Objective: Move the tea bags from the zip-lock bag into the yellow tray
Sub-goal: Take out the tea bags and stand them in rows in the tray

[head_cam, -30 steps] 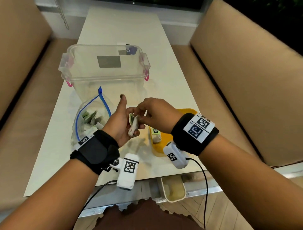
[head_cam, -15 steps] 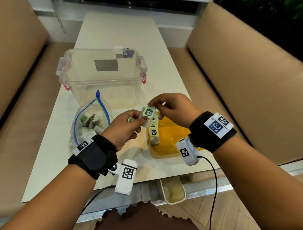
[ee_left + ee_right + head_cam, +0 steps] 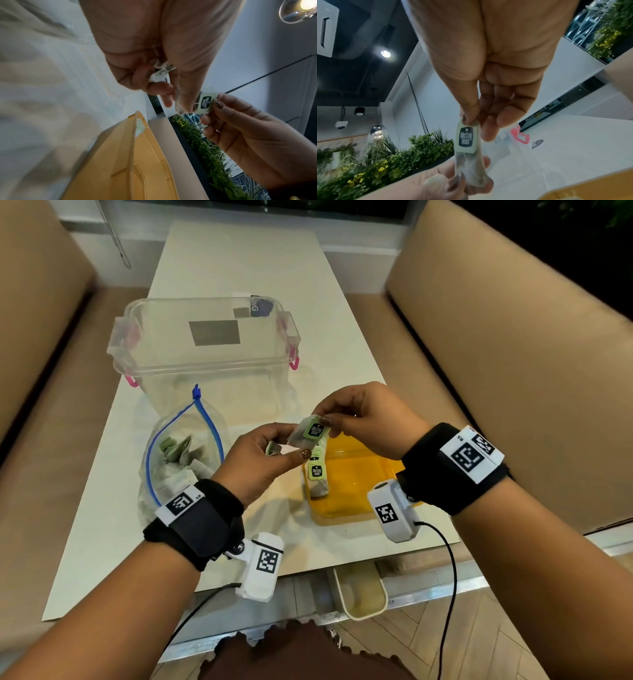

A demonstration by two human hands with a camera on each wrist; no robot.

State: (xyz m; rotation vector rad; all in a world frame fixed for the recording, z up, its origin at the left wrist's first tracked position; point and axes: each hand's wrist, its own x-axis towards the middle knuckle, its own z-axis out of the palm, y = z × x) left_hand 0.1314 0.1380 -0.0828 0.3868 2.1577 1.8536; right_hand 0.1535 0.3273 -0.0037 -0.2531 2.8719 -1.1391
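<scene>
Since a second ago your right hand point(image 3: 363, 419) lifted one tea bag point(image 3: 310, 433) that both hands now pinch; left hand point(image 3: 260, 463) also grips another, one sits in the yellow tray point(image 3: 363, 474), and plenty are left in the zip-lock bag point(image 3: 181, 460).

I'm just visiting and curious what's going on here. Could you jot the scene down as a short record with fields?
held item: tea bag, pinched between both hands above the table
left hand: grip on the tea bag's lower end, more bags bunched in the palm
right hand: grip on the upper end, by the green tag
yellow tray: at least one tea bag in it
zip-lock bag: open, tea bags inside
behind: clear plastic box
</scene>
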